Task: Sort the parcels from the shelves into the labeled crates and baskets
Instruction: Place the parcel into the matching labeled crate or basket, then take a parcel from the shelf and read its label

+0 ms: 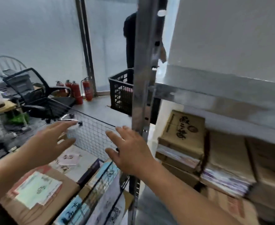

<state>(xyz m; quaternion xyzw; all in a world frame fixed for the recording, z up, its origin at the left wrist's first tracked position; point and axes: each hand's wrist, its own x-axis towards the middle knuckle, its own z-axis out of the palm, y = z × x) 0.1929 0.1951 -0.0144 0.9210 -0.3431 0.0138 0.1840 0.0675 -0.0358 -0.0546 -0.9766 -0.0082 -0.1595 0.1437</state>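
My left hand point(48, 143) and my right hand point(130, 151) hover open and empty above a wire mesh basket point(91, 135). Inside the basket lie a brown cardboard parcel with a green-white label point(36, 189), a pale pink-marked packet point(68, 159) and flat boxes with blue printing point(93, 192). To the right, a metal shelf point(214, 98) holds stacked brown cardboard parcels point(182, 133) and more bundles point(227, 168) lower down. A large white box point(230, 38) sits on the upper shelf level.
The shelf's steel upright point(141, 78) stands just right of my right hand. A black plastic crate point(120, 91) sits on the floor behind it, with a person in dark clothes point(130, 38) beyond. Red fire extinguishers point(78, 91) and a black office chair point(33, 95) are at left.
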